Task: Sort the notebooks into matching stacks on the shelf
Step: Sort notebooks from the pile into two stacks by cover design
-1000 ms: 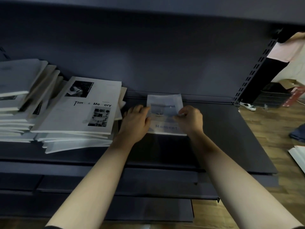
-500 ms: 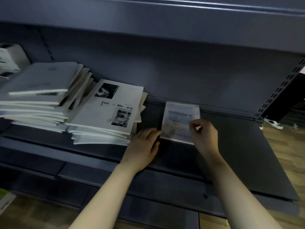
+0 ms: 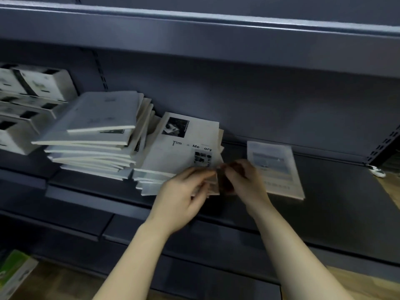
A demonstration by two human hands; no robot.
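While the left hand [image 3: 184,195] grips a corner of the notebook stack [image 3: 179,146], the right hand [image 3: 242,180] pinches it.

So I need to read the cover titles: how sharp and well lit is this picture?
Head view: dim, bluish light; left hand and right hand are motion-blurred; the small notebook on the right is smeared, its title unreadable; the top cover of the middle stack is legible; the wide lens bows the upper shelf.

Dark shelf [image 3: 324,213] with notebook stacks [image 3: 129,152]
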